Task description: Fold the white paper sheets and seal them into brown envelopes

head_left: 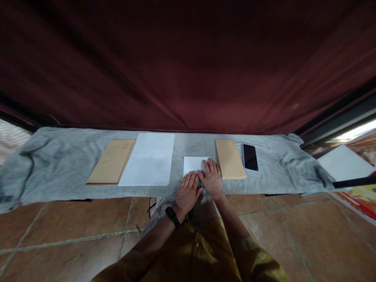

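Looks like you're flattening the small folded white paper point(192, 163), which sits mid-way along the grey cloth point(58, 164) spread on the tiled floor point(73, 223). Your right hand point(212, 178) lies palm-down over its right end, and your left hand point(188, 192) is just beside it at the paper's near edge. On both hands the fingers are stretched out flat and close together, gripping nothing, just pressing.

For a clean crease, I'd pin the paper with one flat palm and run the other hand's fingertips along the fold from the middle outwards. That cloth looks soft and a bit rumpled, so press firmly and check that the edges line up before you commit. A slipped corner is hard to undo.

As for containers, there are two brown envelopes. The right envelope point(230, 158) lies just beside your right hand, touching or nearly touching the folded paper's right edge. It's flat, and I can't tell whether anything is inside or which way the flap faces. The left envelope point(112, 161) is well apart, on the far side of a big white sheet point(149, 158) that overlaps its edge. It looks equally flat, and its contents can't be seen either.

A dark phone point(250, 156) lies face-up just right of the nearer envelope, so watch your elbow there.
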`<state>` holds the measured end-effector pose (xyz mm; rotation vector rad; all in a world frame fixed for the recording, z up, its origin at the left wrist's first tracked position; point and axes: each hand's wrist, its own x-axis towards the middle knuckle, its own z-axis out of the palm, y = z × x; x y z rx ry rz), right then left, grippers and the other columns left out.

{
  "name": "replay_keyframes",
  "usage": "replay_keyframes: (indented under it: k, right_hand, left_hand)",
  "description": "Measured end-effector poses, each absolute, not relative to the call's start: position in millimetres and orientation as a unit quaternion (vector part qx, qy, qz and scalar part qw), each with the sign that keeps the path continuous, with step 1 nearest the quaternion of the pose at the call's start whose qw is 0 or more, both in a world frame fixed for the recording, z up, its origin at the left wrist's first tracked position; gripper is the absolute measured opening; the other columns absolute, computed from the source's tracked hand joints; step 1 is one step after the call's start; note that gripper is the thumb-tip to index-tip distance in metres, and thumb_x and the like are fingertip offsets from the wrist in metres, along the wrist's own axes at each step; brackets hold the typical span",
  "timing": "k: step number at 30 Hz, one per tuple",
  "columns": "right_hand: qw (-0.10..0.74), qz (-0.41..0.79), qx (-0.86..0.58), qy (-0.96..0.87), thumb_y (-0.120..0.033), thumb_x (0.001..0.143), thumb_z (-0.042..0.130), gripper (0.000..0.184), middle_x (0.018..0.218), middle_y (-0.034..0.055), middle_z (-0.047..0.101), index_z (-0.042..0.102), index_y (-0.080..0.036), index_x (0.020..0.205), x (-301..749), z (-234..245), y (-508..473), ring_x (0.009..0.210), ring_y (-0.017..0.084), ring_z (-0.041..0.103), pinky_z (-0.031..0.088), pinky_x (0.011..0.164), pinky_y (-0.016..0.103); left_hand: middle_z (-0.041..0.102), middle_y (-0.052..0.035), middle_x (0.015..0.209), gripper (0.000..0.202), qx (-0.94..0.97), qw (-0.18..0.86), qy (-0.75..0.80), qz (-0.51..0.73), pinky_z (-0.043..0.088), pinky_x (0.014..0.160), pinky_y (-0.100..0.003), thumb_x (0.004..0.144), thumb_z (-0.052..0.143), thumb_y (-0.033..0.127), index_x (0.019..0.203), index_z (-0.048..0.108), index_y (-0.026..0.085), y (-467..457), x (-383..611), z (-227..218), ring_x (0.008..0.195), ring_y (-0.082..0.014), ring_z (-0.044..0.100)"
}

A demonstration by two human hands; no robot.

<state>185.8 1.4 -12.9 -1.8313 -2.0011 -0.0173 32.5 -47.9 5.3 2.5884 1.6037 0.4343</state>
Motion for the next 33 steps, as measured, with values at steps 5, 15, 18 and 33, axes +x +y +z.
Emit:
replay_keyframes:
  k: [5,15,18,33]
  right_hand:
    - [0.207,-0.002,-0.658,-0.724,-0.039,0.101,0.050,0.055,0.160,0.0189,0.037,0.046,-0.016,0.150,186,-14,2,0.147,0.031,0.035,0.031,0.117,0.051]
    - [0.203,0.022,-0.653,-0.730,-0.017,0.100,0.040,0.052,0.161,0.0165,0.036,0.044,-0.016,0.152,191,-14,2,0.148,0.029,0.034,0.030,0.118,0.050]
    - [0.203,0.021,-0.655,-0.727,-0.017,0.100,0.040,0.052,0.160,0.0167,0.037,0.045,-0.015,0.151,190,-13,3,0.147,0.029,0.035,0.031,0.118,0.049]
    - [0.223,0.009,-0.656,-0.721,-0.021,0.100,0.043,0.048,0.159,0.0162,0.041,0.050,-0.015,0.147,186,-12,1,0.146,0.028,0.037,0.031,0.118,0.049]
  left_hand:
    - [0.045,-0.0162,0.157,0.054,0.848,0.029,0.512,0.134,0.031,0.123,-0.046,0.102,0.042,0.040,0.147,0.047,0.010,-48,27,5,0.150,-0.0267,0.035]
    - [0.045,-0.0171,0.156,0.053,0.847,0.021,0.514,0.134,0.031,0.122,-0.045,0.101,0.044,0.038,0.145,0.049,0.009,-48,26,8,0.149,-0.0264,0.036]
    - [0.048,-0.0163,0.154,0.051,0.845,0.015,0.517,0.135,0.032,0.121,-0.044,0.102,0.042,0.037,0.144,0.051,0.009,-48,27,9,0.147,-0.0269,0.040]
    - [0.048,-0.0166,0.154,0.046,0.849,0.027,0.511,0.128,0.033,0.120,-0.044,0.101,0.037,0.021,0.143,0.052,0.008,9,40,15,0.146,-0.0270,0.040]
